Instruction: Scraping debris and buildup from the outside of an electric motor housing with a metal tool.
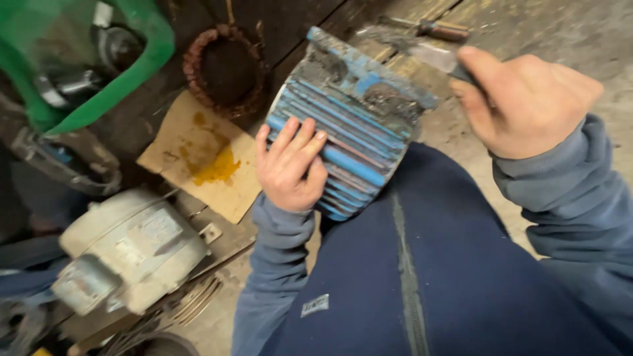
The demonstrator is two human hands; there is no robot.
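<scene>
A blue ribbed motor housing (356, 125), dirty and scratched, rests against my knee in dark trousers. My left hand (290, 165) lies flat on its ribbed side, fingers spread, steadying it. My right hand (524, 99) is closed around the handle of a flat metal blade tool (422, 53), whose blurred tip reaches over the housing's top edge.
A grey electric motor (132, 247) lies at lower left. A cardboard piece (204, 158) with a yellow stain sits beside the housing. A rusty copper winding ring (227, 69) lies behind it. A green plastic object (99, 59) is at upper left. A screwdriver (442, 29) lies on the floor.
</scene>
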